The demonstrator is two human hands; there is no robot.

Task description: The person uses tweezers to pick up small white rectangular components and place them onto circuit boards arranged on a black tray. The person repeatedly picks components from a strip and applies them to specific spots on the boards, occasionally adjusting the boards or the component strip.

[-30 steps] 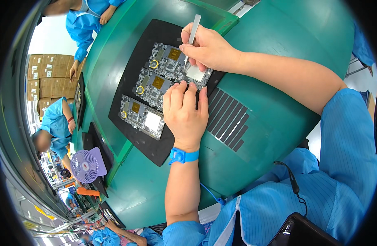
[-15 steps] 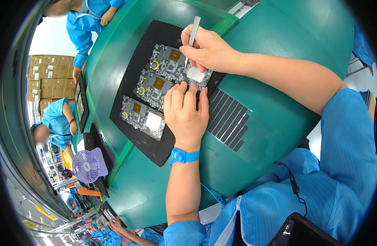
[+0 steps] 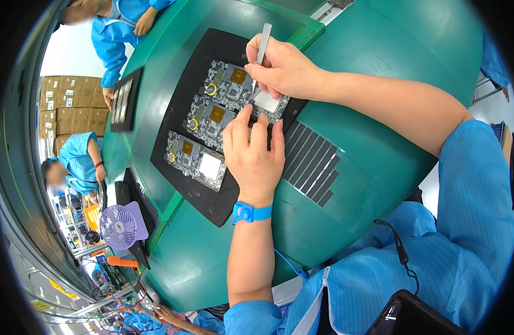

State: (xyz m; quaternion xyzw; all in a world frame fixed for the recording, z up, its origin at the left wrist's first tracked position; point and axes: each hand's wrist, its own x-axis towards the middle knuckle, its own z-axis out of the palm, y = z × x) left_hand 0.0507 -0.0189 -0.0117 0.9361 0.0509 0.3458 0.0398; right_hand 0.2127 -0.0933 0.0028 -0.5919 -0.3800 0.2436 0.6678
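In my right hand (image 3: 285, 68) is a pair of metal tweezers (image 3: 263, 44), pinched and slanting down. Their tips meet the circuit board at the edge of a silver shield (image 3: 267, 101). My left hand (image 3: 253, 153), with a blue wrist strap (image 3: 251, 213), rests palm down over the boards, fingers apart. Its index fingertip is close beside the tweezer tips; whether they touch I cannot tell. Several joined circuit boards, with gold squares (image 3: 216, 114) and yellow-ringed round parts (image 3: 211, 89), lie on a black tray (image 3: 209, 204). My left hand hides part of the middle board.
Black strips (image 3: 312, 162) lie on the green table (image 3: 374, 145) right of the tray. Along the left stand a purple fan (image 3: 120, 226) and an orange-handled tool (image 3: 123, 261). A co-worker's hand touches another black tray (image 3: 125, 100). Cardboard boxes (image 3: 72, 106) are stacked behind.
My left index finger has reached up to the tweezer tips. My right hand is nearly still. At far left, the co-worker's black tray has moved up and now lies on the table.
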